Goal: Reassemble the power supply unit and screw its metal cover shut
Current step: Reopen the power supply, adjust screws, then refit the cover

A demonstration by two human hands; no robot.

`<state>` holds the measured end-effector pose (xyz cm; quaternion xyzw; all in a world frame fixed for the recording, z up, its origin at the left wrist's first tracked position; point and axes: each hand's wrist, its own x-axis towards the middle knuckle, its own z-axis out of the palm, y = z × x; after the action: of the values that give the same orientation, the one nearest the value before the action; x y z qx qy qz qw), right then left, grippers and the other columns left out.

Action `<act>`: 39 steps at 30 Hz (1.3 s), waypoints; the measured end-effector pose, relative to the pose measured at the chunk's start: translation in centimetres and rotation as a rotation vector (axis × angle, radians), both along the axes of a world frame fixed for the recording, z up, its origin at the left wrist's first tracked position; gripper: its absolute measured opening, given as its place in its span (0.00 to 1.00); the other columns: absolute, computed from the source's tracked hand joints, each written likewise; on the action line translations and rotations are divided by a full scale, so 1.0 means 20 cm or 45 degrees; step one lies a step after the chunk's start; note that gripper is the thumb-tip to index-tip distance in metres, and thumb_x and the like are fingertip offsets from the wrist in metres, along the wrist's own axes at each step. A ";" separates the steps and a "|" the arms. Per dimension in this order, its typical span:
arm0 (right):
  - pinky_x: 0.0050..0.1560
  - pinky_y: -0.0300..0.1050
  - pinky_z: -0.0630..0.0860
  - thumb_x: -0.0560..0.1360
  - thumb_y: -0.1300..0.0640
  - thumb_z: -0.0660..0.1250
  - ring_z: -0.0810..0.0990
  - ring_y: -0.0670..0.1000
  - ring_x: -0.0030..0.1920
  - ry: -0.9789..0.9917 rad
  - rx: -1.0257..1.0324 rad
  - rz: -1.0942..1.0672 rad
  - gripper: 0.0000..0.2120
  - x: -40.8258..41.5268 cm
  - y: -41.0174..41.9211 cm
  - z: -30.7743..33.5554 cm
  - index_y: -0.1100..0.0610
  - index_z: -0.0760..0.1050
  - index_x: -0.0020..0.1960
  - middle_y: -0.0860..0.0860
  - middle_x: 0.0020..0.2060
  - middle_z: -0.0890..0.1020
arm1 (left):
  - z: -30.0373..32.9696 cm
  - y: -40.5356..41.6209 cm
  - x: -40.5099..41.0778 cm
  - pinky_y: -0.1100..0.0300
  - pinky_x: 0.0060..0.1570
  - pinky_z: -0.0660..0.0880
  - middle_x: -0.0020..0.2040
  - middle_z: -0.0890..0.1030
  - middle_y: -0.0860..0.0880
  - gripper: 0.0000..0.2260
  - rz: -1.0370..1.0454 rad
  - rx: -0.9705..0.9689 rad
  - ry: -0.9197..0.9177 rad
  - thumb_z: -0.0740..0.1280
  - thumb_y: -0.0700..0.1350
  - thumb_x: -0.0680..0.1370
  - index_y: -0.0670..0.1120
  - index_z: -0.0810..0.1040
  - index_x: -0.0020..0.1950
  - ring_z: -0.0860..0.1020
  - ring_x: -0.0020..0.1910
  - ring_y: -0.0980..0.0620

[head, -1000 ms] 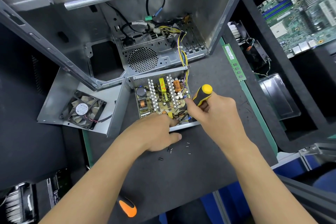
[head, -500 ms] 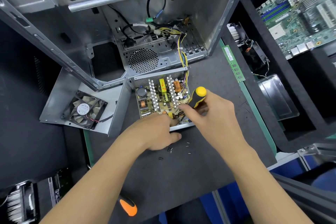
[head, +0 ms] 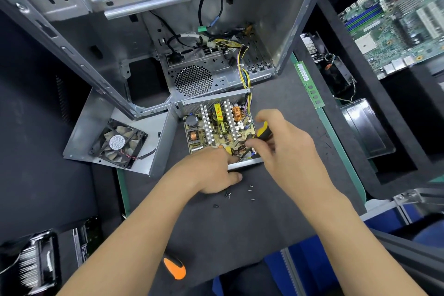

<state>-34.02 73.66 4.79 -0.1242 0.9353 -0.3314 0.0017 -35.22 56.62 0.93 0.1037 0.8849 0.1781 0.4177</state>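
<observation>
The open power supply unit (head: pixel 219 128) sits on the dark worktop (head: pixel 240 223) just in front of the computer case (head: pixel 192 31), circuit board exposed. The right hand (head: pixel 286 144) grips a yellow-and-black screwdriver (head: pixel 262 130) over the board's near right corner, and the left hand (head: pixel 213 173), fingers curled, rests on the unit's near edge; whether it holds anything cannot be told. The metal cover (head: pixel 96 122) with its fan lies just left of the unit, and loose screws (head: pixel 240 193) lie near the left hand.

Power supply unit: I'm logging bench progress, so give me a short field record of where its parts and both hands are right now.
unit: power supply unit, open, circuit board exposed
cover: metal cover with fan, lying left of the unit, not fitted
left hand: left hand rests on the unit's near edge
right hand: right hand grips yellow-and-black screwdriver, tip at near right corner
screws: loose screws on mat
spare tool: orange-handled tool near mat's front edge
</observation>
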 end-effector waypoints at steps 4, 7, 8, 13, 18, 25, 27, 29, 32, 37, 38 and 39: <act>0.41 0.55 0.77 0.79 0.55 0.63 0.80 0.56 0.43 -0.070 0.054 0.095 0.14 0.02 0.01 0.05 0.44 0.62 0.61 0.45 0.50 0.75 | -0.01 0.00 0.00 0.57 0.45 0.70 0.44 0.71 0.50 0.22 0.009 0.003 -0.013 0.63 0.62 0.79 0.63 0.70 0.73 0.70 0.47 0.47; 0.41 0.57 0.77 0.79 0.58 0.63 0.79 0.61 0.42 -0.037 0.137 0.130 0.11 0.01 0.01 0.09 0.47 0.66 0.57 0.46 0.53 0.73 | -0.01 0.00 0.00 0.58 0.45 0.68 0.45 0.73 0.51 0.22 0.017 0.020 -0.001 0.63 0.61 0.79 0.62 0.70 0.73 0.69 0.48 0.49; 0.41 0.56 0.77 0.78 0.57 0.66 0.78 0.61 0.41 -0.017 0.173 0.132 0.09 -0.01 0.01 0.11 0.50 0.68 0.55 0.47 0.51 0.72 | -0.01 0.00 0.00 0.58 0.45 0.68 0.41 0.72 0.54 0.21 0.015 0.031 0.007 0.63 0.61 0.79 0.62 0.71 0.72 0.70 0.47 0.48; 0.34 0.49 0.72 0.75 0.44 0.71 0.76 0.60 0.36 -0.005 0.497 0.143 0.17 -0.07 -0.02 0.19 0.52 0.65 0.44 0.49 0.37 0.73 | 0.01 0.00 0.00 0.58 0.46 0.70 0.38 0.70 0.55 0.20 0.023 0.042 0.008 0.64 0.59 0.79 0.59 0.73 0.71 0.72 0.47 0.47; 0.40 0.50 0.71 0.79 0.47 0.65 0.72 0.56 0.39 -0.175 0.534 0.252 0.12 -0.07 -0.07 0.22 0.56 0.68 0.50 0.51 0.47 0.72 | 0.02 0.01 0.00 0.58 0.47 0.70 0.45 0.75 0.49 0.22 0.047 0.033 -0.015 0.64 0.58 0.79 0.57 0.72 0.73 0.74 0.50 0.46; 0.47 0.52 0.76 0.79 0.58 0.66 0.77 0.59 0.43 -0.309 0.766 0.333 0.03 -0.14 -0.08 0.26 0.56 0.74 0.51 0.52 0.43 0.73 | 0.04 0.02 0.00 0.59 0.48 0.71 0.45 0.77 0.50 0.22 0.074 0.010 -0.038 0.64 0.56 0.80 0.58 0.70 0.74 0.75 0.53 0.47; 0.37 0.48 0.72 0.79 0.58 0.66 0.70 0.56 0.35 -0.277 0.890 0.326 0.04 -0.14 -0.09 0.26 0.58 0.72 0.50 0.52 0.38 0.69 | 0.04 0.02 0.00 0.60 0.48 0.70 0.58 0.79 0.46 0.23 0.103 -0.012 -0.046 0.64 0.56 0.80 0.58 0.68 0.76 0.76 0.58 0.46; 0.29 0.46 0.61 0.80 0.58 0.65 0.62 0.54 0.32 -0.263 0.980 0.301 0.05 -0.14 -0.11 0.27 0.57 0.69 0.49 0.51 0.34 0.62 | 0.04 0.03 0.00 0.60 0.51 0.71 0.64 0.78 0.45 0.24 0.113 -0.028 -0.045 0.63 0.54 0.80 0.58 0.66 0.76 0.75 0.62 0.45; 0.34 0.46 0.64 0.82 0.49 0.61 0.69 0.58 0.38 -0.256 1.043 0.298 0.10 -0.14 -0.11 0.27 0.57 0.71 0.53 0.50 0.33 0.59 | 0.04 0.03 0.00 0.59 0.48 0.71 0.64 0.77 0.44 0.23 0.114 -0.036 -0.054 0.63 0.51 0.81 0.59 0.66 0.76 0.76 0.58 0.45; 0.39 0.49 0.69 0.82 0.42 0.59 0.66 0.57 0.39 -0.401 1.157 0.331 0.17 -0.16 -0.12 0.31 0.56 0.67 0.46 0.51 0.33 0.59 | 0.03 0.03 0.01 0.60 0.49 0.71 0.68 0.76 0.45 0.24 0.134 -0.057 -0.049 0.62 0.47 0.80 0.60 0.68 0.76 0.76 0.63 0.44; 0.38 0.49 0.69 0.82 0.47 0.61 0.67 0.57 0.37 -0.390 1.142 0.373 0.12 -0.16 -0.12 0.30 0.56 0.70 0.50 0.51 0.34 0.59 | 0.02 0.03 0.01 0.60 0.50 0.71 0.68 0.76 0.45 0.24 0.142 -0.057 -0.054 0.62 0.47 0.79 0.60 0.68 0.75 0.76 0.63 0.44; 0.37 0.49 0.68 0.82 0.52 0.63 0.69 0.58 0.36 -0.382 1.131 0.415 0.06 -0.16 -0.11 0.30 0.56 0.71 0.52 0.51 0.34 0.60 | 0.02 0.03 0.01 0.60 0.49 0.71 0.68 0.76 0.46 0.25 0.153 -0.055 -0.061 0.62 0.46 0.79 0.60 0.68 0.75 0.76 0.62 0.44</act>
<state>-37.28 71.37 10.88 -0.2071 0.9440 0.0894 0.2409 -34.97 57.17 1.31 0.0371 0.8830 0.1862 0.4293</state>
